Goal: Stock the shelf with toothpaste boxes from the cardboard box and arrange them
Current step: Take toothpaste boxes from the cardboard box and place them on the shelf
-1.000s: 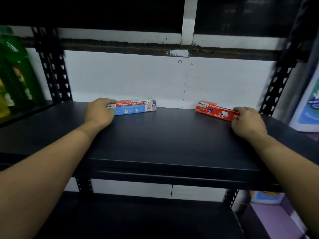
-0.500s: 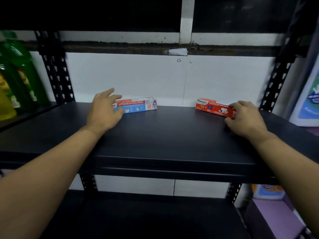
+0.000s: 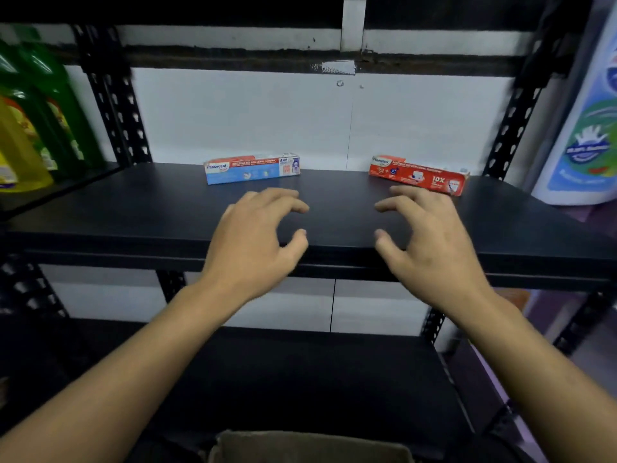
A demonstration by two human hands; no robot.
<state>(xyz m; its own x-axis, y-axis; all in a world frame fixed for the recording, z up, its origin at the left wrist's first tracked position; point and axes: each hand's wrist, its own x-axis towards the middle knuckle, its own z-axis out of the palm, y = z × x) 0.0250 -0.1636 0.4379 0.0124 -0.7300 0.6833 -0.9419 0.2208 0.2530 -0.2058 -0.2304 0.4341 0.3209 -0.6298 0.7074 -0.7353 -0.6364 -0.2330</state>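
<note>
Shelf [image 3: 133, 212], blue box [image 3: 252, 168] beyond left hand [image 3: 248, 242], red box [image 3: 419, 177] beyond right hand [image 3: 434, 248], hands spread

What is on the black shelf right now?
A blue toothpaste box and a red toothpaste box lie flat near the back wall. The left hand and right hand hide some shelf surface in front.

One view only: head-worn, wide-angle. It faces forward and slightly down into a black shelf [image 3: 167, 212] at close range. Forearms enter from the bottom corners. The left hand [image 3: 253, 242] and right hand [image 3: 430, 242] sit near frame centre, over the shelf's front edge. Beyond the hands are a blue toothpaste box [image 3: 252, 169], a red toothpaste box [image 3: 419, 177] and the white back wall [image 3: 233, 121]. Below the hands is a lower shelf [image 3: 283, 379], with a cardboard box [image 3: 307, 447] rim cut by the bottom edge. Uprights lean outward towards the frame sides.
</note>
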